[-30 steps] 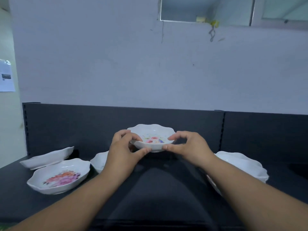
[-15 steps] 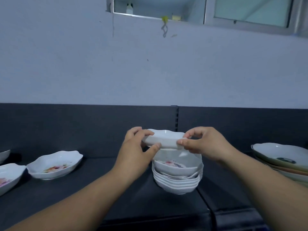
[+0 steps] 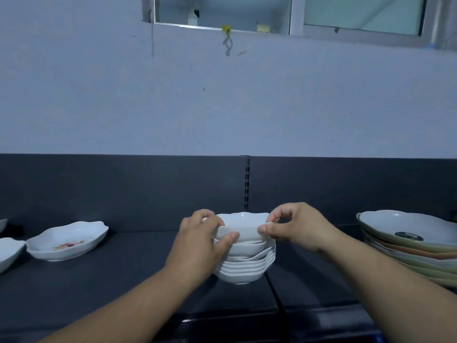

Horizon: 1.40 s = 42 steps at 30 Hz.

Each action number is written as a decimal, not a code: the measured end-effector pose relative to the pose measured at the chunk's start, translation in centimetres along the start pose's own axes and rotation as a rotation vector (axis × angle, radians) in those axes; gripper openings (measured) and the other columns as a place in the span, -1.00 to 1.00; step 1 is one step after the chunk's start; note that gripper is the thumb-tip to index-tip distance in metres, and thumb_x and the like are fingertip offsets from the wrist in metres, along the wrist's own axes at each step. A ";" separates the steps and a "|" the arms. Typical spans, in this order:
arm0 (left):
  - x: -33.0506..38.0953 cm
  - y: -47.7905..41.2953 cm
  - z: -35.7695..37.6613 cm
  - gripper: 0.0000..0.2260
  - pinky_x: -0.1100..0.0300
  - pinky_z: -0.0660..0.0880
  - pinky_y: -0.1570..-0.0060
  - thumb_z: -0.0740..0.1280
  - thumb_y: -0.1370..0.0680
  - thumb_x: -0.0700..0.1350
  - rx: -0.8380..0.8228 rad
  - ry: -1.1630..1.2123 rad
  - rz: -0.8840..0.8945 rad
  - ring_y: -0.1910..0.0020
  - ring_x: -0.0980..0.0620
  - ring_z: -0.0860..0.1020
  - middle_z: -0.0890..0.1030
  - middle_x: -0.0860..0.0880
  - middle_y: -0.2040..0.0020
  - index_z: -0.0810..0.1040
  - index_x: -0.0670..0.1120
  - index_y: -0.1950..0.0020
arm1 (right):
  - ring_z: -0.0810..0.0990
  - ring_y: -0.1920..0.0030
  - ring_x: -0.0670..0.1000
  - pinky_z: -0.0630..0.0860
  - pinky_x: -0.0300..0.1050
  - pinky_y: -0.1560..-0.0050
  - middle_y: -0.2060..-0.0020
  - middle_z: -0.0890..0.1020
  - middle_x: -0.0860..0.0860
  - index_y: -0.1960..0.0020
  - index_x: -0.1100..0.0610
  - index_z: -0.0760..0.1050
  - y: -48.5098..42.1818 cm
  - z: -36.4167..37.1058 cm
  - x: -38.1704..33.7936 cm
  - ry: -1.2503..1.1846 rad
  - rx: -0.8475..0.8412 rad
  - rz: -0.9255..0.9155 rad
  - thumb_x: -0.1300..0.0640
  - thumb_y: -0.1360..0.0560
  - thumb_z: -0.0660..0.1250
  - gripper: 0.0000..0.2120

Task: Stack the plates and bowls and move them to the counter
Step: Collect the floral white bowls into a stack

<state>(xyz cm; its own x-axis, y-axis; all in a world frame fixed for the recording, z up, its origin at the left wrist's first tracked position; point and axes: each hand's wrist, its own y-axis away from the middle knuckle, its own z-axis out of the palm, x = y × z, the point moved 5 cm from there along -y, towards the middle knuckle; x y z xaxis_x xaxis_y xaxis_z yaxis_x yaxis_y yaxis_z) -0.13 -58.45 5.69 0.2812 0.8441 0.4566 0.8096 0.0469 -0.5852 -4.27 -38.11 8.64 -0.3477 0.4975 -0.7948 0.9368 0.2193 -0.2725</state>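
Head view. Item: white scalloped bowl [image 3: 243, 227], held level directly on top of the stack of bowls [image 3: 247, 266], its base sunk into the stack's uppermost bowl; whether it sits fully home cannot be told. Left hand [image 3: 200, 240]: pinches the bowl's left rim, thumb on the near wall, fingers curled over the far edge. Right hand [image 3: 296, 227]: pinches the right rim in the same way, thumb in front, fingers over the top. Support: dark surface [image 3: 123, 280], on which the stack stands. Left of the stack, well apart: a flowered dish [image 3: 66, 240], loose and unstacked; farther left of the stack, a second dish [image 3: 8, 251] cut by the frame edge. Right of the stack, well apart: a pile of larger plates [image 3: 408, 246]. Step in hand, as judged: setting this bowl onto the stack, within the stacking part of the task; the carry to the counter is not yet begun. Next move, as judged: let the scalloped rims nest squarely, loosen both pinches together so the stack does not tip, then reach left of the stack for the flowered dish.
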 end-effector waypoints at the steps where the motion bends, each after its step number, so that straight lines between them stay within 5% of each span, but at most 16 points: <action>1: 0.2 0.0 0.1 -0.74 0.23 0.31 -0.13 0.29 -0.50 0.19 0.001 0.000 0.003 -0.17 0.13 0.27 0.34 0.21 -0.16 0.51 0.05 -0.05 | 0.55 0.44 -0.19 0.49 -0.28 0.28 0.40 0.66 -0.07 0.22 0.10 0.64 -0.1 -0.2 0.0 -0.005 -0.001 -0.006 0.01 -0.30 0.60 -0.79; 6: 2.1 0.1 0.9 -0.81 0.26 0.26 -0.15 0.30 -0.52 0.11 0.009 0.058 0.058 -0.19 0.17 0.27 0.39 0.19 -0.14 0.53 0.01 0.03 | 0.63 0.31 -0.07 0.62 -0.18 0.16 0.24 0.70 -0.05 0.17 0.03 0.65 -0.3 -1.1 0.8 -0.067 0.017 -0.018 0.02 -0.34 0.58 -0.84; 11: 3.1 0.0 1.6 -0.87 0.45 0.25 0.08 0.32 -0.53 0.06 -0.023 0.089 0.071 -0.08 0.18 0.40 0.42 0.17 -0.07 0.52 0.01 0.09 | 0.59 0.40 -0.18 0.49 -0.36 0.33 0.05 0.65 -0.10 0.02 -0.01 0.63 -0.1 -1.2 1.6 -0.064 0.023 -0.039 0.02 -0.35 0.57 -0.76; 15: 2.9 0.0 1.8 -0.89 0.46 0.27 0.08 0.30 -0.54 0.05 -0.040 0.092 0.069 -0.05 0.19 0.42 0.45 0.16 -0.07 0.47 0.07 0.14 | 0.66 0.26 -0.06 0.59 -0.21 0.19 -0.02 0.65 -0.12 0.01 -0.04 0.63 -0.1 -1.3 2.2 -0.090 0.045 -0.045 0.01 -0.32 0.59 -0.72; 22: 2.7 0.4 1.8 -0.82 0.34 0.33 0.01 0.33 -0.52 0.09 -0.045 0.066 0.100 0.00 0.19 0.44 0.43 0.19 -0.12 0.55 0.06 -0.04 | 0.68 0.11 0.00 0.53 -0.19 0.26 -0.01 0.66 -0.05 0.03 -0.06 0.62 -0.5 -1.5 2.1 -0.122 0.080 -0.072 -0.02 -0.31 0.59 -0.73; 26: 2.0 0.7 0.7 -0.77 0.43 0.28 0.00 0.34 -0.50 0.11 0.011 0.069 0.132 -0.09 0.22 0.42 0.41 0.24 -0.13 0.53 0.10 -0.13 | 0.67 0.07 -0.02 0.64 -0.01 0.05 0.01 0.65 -0.10 0.06 -0.08 0.63 -0.7 -1.3 0.7 -0.177 0.153 -0.088 -0.09 -0.27 0.59 -0.71; 32: -1.8 0.7 -3.8 -0.81 0.38 0.30 -0.08 0.29 -0.54 0.06 0.142 0.019 0.105 -0.07 0.31 0.39 0.45 0.22 -0.07 0.55 0.05 -0.11 | 0.65 0.34 -0.15 0.45 -0.32 0.37 0.00 0.65 -0.12 0.01 -0.06 0.61 -1.0 1.5 -4.4 -0.145 0.136 -0.167 -0.07 -0.35 0.55 -0.74; 36: -6.7 1.1 -7.4 -0.81 0.36 0.27 -0.10 0.30 -0.53 0.07 0.210 -0.007 0.008 -0.07 0.28 0.40 0.46 0.19 -0.09 0.56 0.05 -0.09 | 0.65 0.34 -0.14 0.52 -0.20 0.35 0.01 0.63 -0.17 0.03 -0.09 0.60 -1.5 5.6 -8.0 -0.119 0.092 -0.194 -0.08 -0.36 0.53 -0.77; 42: -14.5 2.7 -13.0 -0.84 0.31 0.32 -0.09 0.32 -0.52 0.07 0.236 -0.039 -0.128 -0.09 0.20 0.45 0.44 0.21 -0.09 0.55 0.08 -0.07 | 0.63 0.37 -0.13 0.54 -0.27 0.26 0.00 0.63 -0.18 0.02 -0.09 0.61 -2.9 13.7 -12.8 -0.091 0.020 -0.229 -0.10 -0.36 0.53 -0.75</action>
<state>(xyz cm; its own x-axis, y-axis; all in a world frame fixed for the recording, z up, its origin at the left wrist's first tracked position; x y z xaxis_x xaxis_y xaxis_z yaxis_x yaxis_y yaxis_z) 4.68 -77.50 6.18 0.1612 0.8429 0.5134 0.6931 0.2737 -0.6669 -1.97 -56.68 12.19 -0.5472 0.3585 -0.7564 0.8348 0.3002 -0.4616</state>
